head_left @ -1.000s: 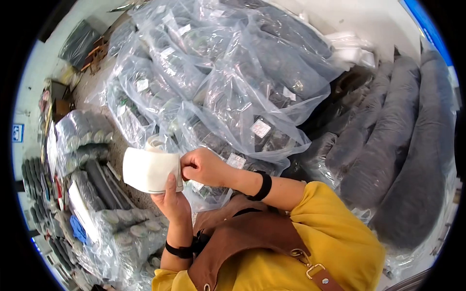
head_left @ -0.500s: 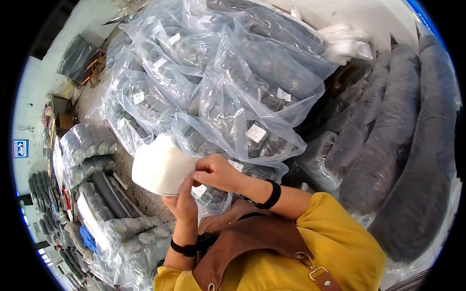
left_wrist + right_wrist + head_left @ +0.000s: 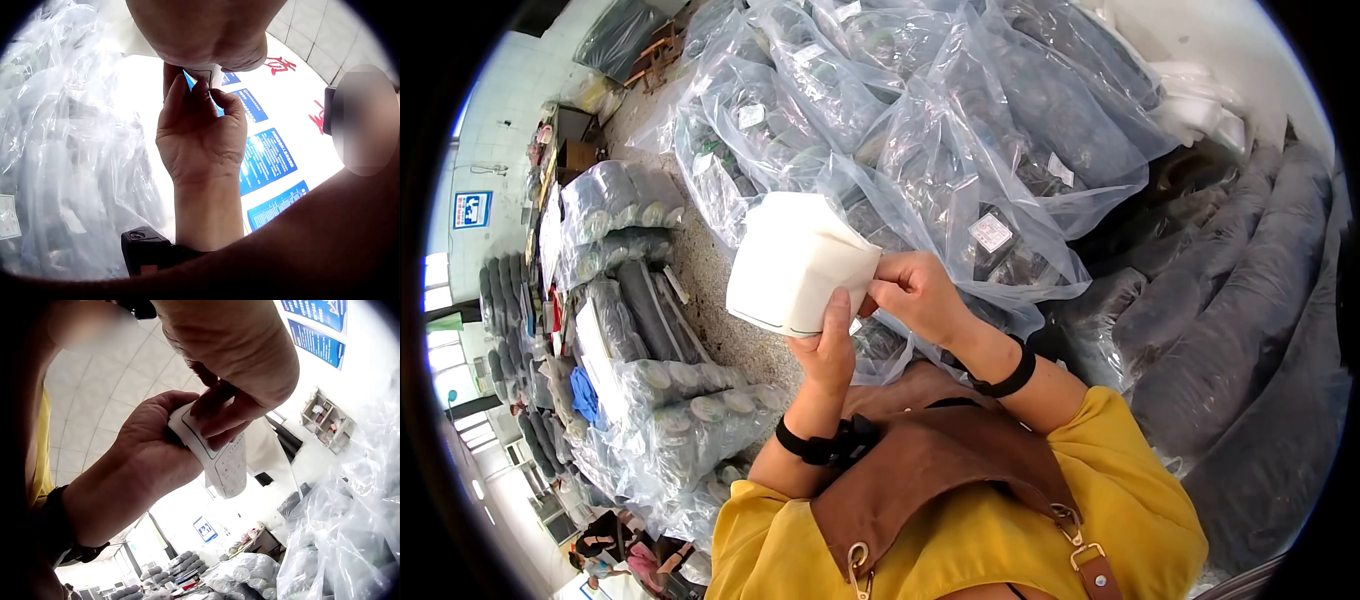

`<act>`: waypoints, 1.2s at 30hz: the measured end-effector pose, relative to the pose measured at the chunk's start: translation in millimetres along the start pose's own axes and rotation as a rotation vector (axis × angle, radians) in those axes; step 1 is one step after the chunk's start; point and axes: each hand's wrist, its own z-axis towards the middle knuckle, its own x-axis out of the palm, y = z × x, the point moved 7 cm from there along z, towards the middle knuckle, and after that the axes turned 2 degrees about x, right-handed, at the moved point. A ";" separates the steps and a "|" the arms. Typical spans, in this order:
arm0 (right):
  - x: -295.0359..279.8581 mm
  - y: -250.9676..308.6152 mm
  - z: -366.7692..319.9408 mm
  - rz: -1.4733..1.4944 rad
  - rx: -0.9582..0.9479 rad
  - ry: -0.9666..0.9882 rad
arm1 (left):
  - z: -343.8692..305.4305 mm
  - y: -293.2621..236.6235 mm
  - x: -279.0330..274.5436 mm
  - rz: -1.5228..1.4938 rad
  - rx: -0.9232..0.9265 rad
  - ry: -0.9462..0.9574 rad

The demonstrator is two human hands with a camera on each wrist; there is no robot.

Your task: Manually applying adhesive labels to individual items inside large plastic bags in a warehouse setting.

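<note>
Closest to me are my brown apron (image 3: 930, 470) and yellow shirt (image 3: 1050, 520), with a black band (image 3: 815, 445) on my left wrist and another black band (image 3: 1010, 372) on my right.

Just past them, both hands are raised in front of my chest on a white sheet (image 3: 790, 265). My left hand (image 3: 828, 345) holds it from below. The thumb lies flat up the face turned to me, and the fingers are curled behind it. The right wrist view shows that hand wrapped round the sheet's lower part. My right hand (image 3: 915, 295) is bent at the fingers and pinches the sheet's right-hand edge between thumb and fingertips, touching my left thumb. The sheet is in the air, tilted away to my left, with a thin dark line along its lower edge. I cannot tell whether it is one sheet or several.

Beyond the sheet lies a heap of clear plastic bags (image 3: 960, 130) with dark goods and small white labels inside. To my left is a strip of speckled floor (image 3: 700, 290), then bagged rolls (image 3: 690, 415) stacked on their sides. To my right are long dark grey rolls (image 3: 1260, 330) in plastic. Farthest off, a blue sign (image 3: 472, 208) hangs on the pale wall.
</note>
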 end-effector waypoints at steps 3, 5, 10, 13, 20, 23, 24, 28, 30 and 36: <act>4.7 0.7 -1.6 0.053 -0.005 0.015 | 0.2 -5.0 -2.9 -0.064 -0.004 -0.046; 7.2 -1.3 -2.2 0.070 0.000 0.035 | 0.0 -7.4 -5.4 -0.103 -0.012 -0.077; 16.9 -3.3 -2.7 0.302 0.042 0.115 | 1.9 -8.3 -6.0 -0.346 -0.135 -0.131; 22.3 -5.5 -3.8 0.209 0.035 0.063 | -2.1 -9.0 -6.0 -0.200 -0.086 -0.135; 26.9 -15.4 -3.3 0.333 0.028 0.026 | 0.2 -13.3 -4.7 -0.239 -0.002 -0.090; 16.7 -20.0 0.0 0.434 0.040 0.020 | 8.6 -15.5 -19.3 -0.247 -0.008 -0.258; 6.9 -25.2 2.8 0.486 0.072 0.058 | 12.3 -12.2 -31.1 -0.256 -0.052 -0.416; -103.0 -33.2 11.6 0.498 0.116 -0.072 | 43.2 -18.3 -87.8 -0.371 -0.179 -0.366; -188.6 8.3 19.7 0.674 -0.093 -0.359 | 40.2 -21.3 -126.4 -0.275 -0.173 -0.426; -421.9 108.1 48.4 -0.548 -0.386 -0.978 | -9.2 -4.8 -185.7 -0.125 -0.267 -0.571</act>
